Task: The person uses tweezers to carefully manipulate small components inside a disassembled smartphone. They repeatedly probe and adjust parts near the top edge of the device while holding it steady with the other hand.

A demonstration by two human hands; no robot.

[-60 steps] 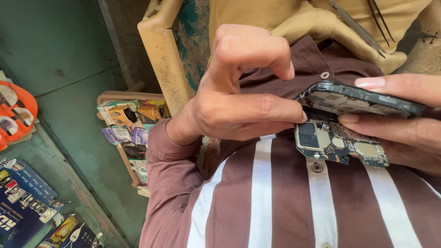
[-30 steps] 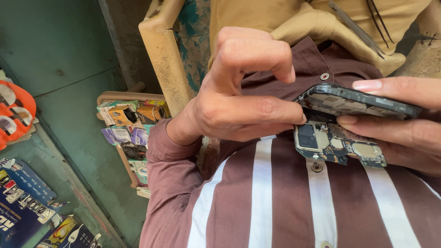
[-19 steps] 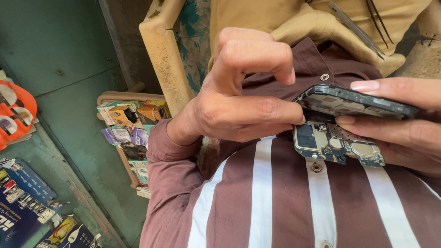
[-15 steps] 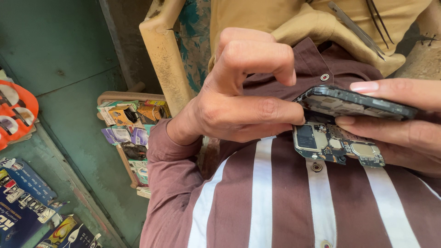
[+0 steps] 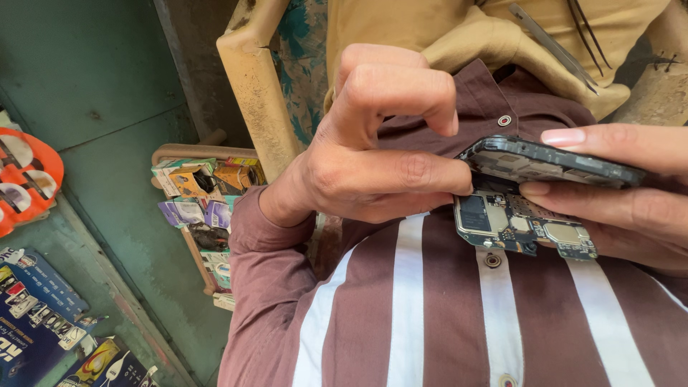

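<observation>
I see the thin black plastic phone frame (image 5: pixel 548 161), light, fragile, pinched flat by my right hand (image 5: pixel 631 193) above the green circuit board (image 5: pixel 523 226); edges seem safest. My left hand (image 5: pixel 373 150) fingertips press its near end, against my striped maroon shirt (image 5: pixel 430 308).

Phone repair stall: accessory packs (image 5: pixel 39 315), cluttered parts tray (image 5: pixel 204 208).
</observation>
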